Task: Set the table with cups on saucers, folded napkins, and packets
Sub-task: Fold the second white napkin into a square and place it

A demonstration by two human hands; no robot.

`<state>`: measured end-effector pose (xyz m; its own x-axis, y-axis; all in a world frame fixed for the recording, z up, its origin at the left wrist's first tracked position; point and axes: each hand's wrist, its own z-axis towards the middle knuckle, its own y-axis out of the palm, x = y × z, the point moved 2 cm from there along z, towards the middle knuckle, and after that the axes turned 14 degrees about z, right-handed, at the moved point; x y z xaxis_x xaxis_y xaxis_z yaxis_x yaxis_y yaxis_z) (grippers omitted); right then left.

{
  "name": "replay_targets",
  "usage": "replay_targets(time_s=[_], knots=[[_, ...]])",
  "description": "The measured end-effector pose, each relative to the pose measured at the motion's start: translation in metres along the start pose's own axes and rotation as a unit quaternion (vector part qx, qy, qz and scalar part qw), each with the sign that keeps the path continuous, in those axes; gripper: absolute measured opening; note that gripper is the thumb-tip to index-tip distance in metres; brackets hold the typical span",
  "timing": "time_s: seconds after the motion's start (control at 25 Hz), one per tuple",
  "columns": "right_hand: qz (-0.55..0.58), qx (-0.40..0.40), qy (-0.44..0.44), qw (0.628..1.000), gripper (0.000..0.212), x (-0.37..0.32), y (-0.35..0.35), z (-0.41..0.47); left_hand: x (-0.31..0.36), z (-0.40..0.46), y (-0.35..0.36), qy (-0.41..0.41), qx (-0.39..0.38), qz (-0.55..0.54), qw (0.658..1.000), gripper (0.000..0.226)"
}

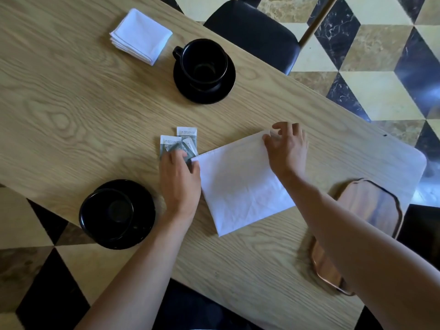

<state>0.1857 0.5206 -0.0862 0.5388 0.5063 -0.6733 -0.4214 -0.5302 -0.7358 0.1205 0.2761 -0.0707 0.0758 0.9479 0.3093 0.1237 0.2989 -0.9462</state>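
Beside the near cup [112, 211], toward the table's [71, 110] middle, a white napkin [240, 184] lies flat and partly unfolded. My right hand [287, 148] pinches its far corner between thumb and fingers; my left hand [179, 179] rests fingers-down on its other far corner, touching the packets [178, 142] just beyond, gripping nothing. Cloth this thin looks light and limp, so I judge it folds best taken by the corners, edges matched. Beyond, a far cup [202, 63] stands with a folded napkin [140, 35] beside it.

I see free surface [71, 110] on the left, between both cups; packets [181, 144] and napkin [240, 184] block the middle.
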Motion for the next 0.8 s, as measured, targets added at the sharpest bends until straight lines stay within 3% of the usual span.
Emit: replay_targets(time_s=[0.12,0.24,0.4,0.6,0.8], knots=[[-0.056,-0.021,-0.174,0.983,0.034,-0.014,0.01,-0.037,0.014,-0.03,0.01,0.203,0.074,0.04,0.976,0.029],[-0.045,-0.115,-0.278,0.953,0.038,-0.008,0.026,-0.092,0.024,-0.08,0.035,0.318,-0.003,0.031,0.948,0.04],[-0.071,-0.172,-0.293,0.938,0.049,0.021,0.029,-0.129,0.014,-0.112,0.06,0.326,-0.069,0.08,0.939,0.053],[-0.142,-0.178,-0.289,0.93,0.071,0.056,0.014,-0.116,0.011,-0.117,0.071,0.324,-0.096,0.182,0.924,0.08],[-0.154,-0.163,-0.277,0.934,0.082,0.063,0.009,-0.113,0.011,-0.119,0.071,0.31,-0.092,0.186,0.928,0.093]])
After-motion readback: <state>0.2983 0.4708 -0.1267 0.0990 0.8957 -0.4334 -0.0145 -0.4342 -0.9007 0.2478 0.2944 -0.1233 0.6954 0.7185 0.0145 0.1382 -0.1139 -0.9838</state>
